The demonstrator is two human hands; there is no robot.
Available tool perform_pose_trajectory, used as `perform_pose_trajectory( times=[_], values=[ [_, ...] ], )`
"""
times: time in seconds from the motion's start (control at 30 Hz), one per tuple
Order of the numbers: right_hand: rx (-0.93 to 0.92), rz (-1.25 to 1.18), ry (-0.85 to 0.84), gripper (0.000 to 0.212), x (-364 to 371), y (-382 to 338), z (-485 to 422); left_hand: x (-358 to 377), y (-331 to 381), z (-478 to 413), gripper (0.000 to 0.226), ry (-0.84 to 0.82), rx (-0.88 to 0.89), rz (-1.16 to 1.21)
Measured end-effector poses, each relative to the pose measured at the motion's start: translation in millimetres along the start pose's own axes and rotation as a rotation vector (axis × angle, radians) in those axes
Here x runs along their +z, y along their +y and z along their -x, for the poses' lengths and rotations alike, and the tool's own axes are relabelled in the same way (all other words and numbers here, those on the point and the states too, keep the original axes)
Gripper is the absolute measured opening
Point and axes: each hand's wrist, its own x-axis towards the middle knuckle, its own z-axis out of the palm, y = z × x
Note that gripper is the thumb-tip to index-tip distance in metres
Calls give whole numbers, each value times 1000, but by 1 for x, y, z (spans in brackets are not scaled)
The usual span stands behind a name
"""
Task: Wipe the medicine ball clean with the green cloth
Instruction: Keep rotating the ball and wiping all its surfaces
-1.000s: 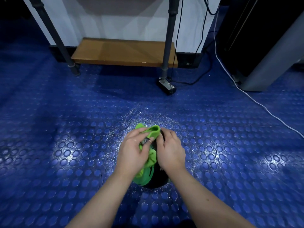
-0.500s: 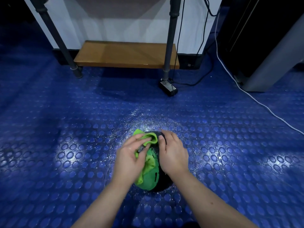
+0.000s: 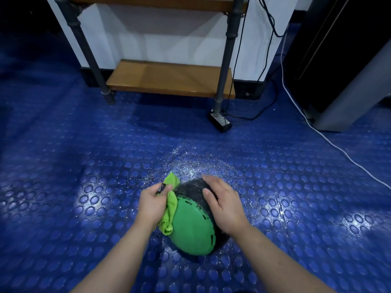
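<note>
Our left hand gripped the crumpled green cloth against the left side of the black-and-green rubber medicine ball, right hand flat opposite.

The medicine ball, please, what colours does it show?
Medicine ball: textured black with a smooth green panel; head view.

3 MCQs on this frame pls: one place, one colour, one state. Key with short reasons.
1. Where is the green cloth?
A) against the medicine ball's left side
B) draped over the ball's top
C) lying loose, apart from the ball

2. The floor is:
A) grey
B) blue
C) red

3. The right hand:
A) grips the cloth
B) hangs clear of the ball
C) rests on the ball

Key:
1 A, the left hand grips it beside the ball.
2 B, a blue studded surface lies all round.
3 C, palm and fingers lie over the ball's black upper part.
</note>
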Motion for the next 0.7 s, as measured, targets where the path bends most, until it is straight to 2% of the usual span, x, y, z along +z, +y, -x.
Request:
perform_pose_trajectory(
  times=[0.07, 0.1, 0.2, 0.23, 0.3, 0.37, 0.5, 0.6, 0.7],
  values=[
    [2, -119, -31, 50, -12, 6, -2, 5, -7, 13, 27, 58, 19, 24],
    [49, -189, 27, 48, -15, 8, -1, 7, -9, 19, 27, 84, 30, 28],
    [450, -444, 330, 49, -10, 2, 12, 11, -10, 33, 34, 150, 68, 35],
    [584, -502, 356, 51, -3, 0, 16, 10, -11, 36, 35, 162, 69, 48],
    [734, -545, 309, 56, 12, -7, 24, 7, -14, 41, 33, 165, 53, 85],
    [774, -525, 298, 58, 23, -15, 28, 3, -17, 45, 30, 163, 45, 126],
    [709, -360, 327, 57, 22, -21, 25, -5, -8, 50, 29, 109, 106, 127],
    [676, -285, 272, 55, 16, -19, 13, 2, 19, 50, 15, -8, 333, -43],
    [635, -177, 253, 53, 15, -21, 4, 20, 45, 44, 18, -154, 635, -368]
  ],
)
